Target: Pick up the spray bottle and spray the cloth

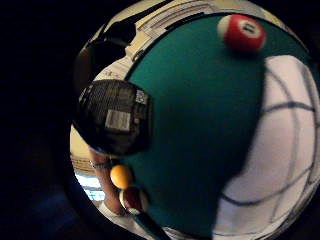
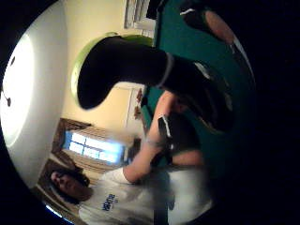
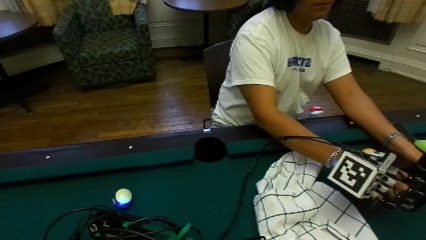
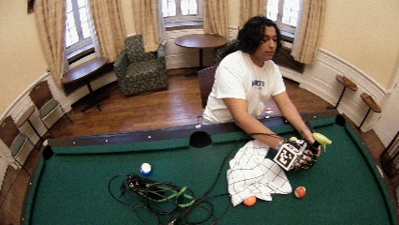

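- Only the wide outside view shows the spray bottle's (image 4: pixel 321 139) green nozzle above the gloved right hand (image 4: pixel 303 158).
- The little-finger palm view shows its black labelled body.
- The grip wraps the bottle, just beside the checked cloth (image 4: pixel 255 173) on the tabletop (image 4: pixel 93 187).

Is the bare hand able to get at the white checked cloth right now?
Probably yes: the cloth lies flat on the felt beside the gloved right hand, with nothing covering it.
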Available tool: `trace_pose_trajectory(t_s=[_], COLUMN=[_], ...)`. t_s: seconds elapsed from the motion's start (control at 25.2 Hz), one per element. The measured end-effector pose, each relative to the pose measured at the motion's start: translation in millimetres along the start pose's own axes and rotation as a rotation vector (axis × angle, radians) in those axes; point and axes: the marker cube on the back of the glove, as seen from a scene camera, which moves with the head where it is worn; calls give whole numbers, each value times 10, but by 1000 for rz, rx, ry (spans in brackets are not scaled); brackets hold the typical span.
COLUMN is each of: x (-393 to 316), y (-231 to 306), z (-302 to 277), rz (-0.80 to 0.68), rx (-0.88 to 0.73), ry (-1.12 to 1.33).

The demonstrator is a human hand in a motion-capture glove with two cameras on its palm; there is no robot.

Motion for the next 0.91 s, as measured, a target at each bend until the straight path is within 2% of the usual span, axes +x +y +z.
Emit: trace_pose_trajectory(t_s=[0.44,0.91], x=[38,-435], y=[849,1858], z=[-1035,-1531], rz=[-126,-280], rx=[-97,-122], ry=[479,624])
